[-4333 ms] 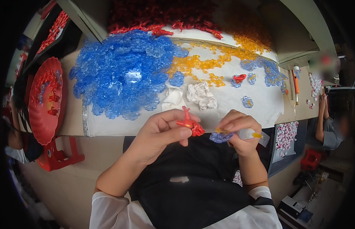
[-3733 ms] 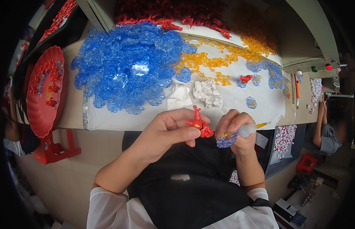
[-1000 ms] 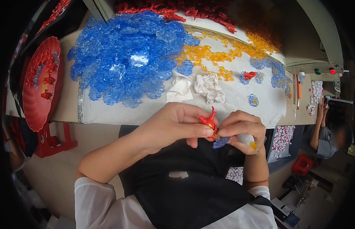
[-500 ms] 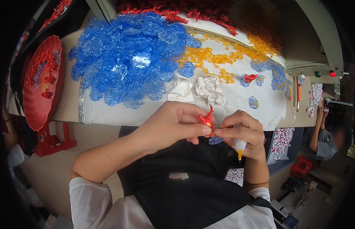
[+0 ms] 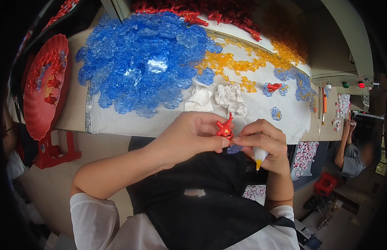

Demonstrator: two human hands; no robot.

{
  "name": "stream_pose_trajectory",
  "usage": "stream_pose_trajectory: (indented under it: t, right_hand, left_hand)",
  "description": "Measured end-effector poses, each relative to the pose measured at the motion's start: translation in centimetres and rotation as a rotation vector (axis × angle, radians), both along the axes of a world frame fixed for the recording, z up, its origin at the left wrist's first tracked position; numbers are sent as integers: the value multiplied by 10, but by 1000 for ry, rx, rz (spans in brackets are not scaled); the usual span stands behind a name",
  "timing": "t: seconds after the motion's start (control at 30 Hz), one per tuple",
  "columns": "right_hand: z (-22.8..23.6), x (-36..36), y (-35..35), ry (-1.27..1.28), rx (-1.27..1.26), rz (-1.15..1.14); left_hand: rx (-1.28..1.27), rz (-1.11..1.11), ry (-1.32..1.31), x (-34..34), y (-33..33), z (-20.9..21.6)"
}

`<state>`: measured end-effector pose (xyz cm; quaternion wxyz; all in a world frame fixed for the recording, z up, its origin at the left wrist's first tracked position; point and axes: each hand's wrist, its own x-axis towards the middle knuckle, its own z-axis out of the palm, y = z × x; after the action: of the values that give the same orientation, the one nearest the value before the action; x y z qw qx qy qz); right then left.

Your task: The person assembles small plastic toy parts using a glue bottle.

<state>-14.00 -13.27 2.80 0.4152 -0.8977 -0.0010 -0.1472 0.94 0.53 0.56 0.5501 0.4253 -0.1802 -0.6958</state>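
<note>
Between thumb and fingers, my left hand grips a small glossy red figure with a pointed upper end. A translucent blue flower-shaped piece sits at the figure's lower end. My right hand is closed, its thumb and forefinger pinching near where the red and blue parts meet. Tucked in that same hand is a white glue bottle with a yellow nozzle and thin needle tip pointing down. Both hands are close together over my dark apron, just off the table's near edge.
A big heap of translucent blue pieces covers the table's left half. Yellow pieces and red figures lie farther back. Crumpled white cloth is beyond my hands. A red scalloped tray stands left; a co-worker sits far right.
The glue bottle in my right hand has tilted, its nozzle swinging slightly left and up. My left hand keeps its grip on the red figure, and the view has shifted slightly.
</note>
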Motion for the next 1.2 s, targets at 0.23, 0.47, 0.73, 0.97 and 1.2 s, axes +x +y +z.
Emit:
stream_pose_trajectory:
  t: [0.23,0.47,0.73,0.97,1.2]
  right_hand:
    - [-4,2,5,-8,21,-9]
    - [-3,5,8,-17,41,-17]
    - [-3,3,6,28,63,-31]
    - [-4,4,2,-45,76,-56]
    - [-4,2,2,-73,70,-64]
  left_hand:
    - [-14,18,-44,1,5,1]
    - [-10,41,-45,3,8,4]
    - [39,43,-46,0,5,2]
    - [50,57,-39,-2,0,8]
    - [34,33,-24,-2,-1,10]
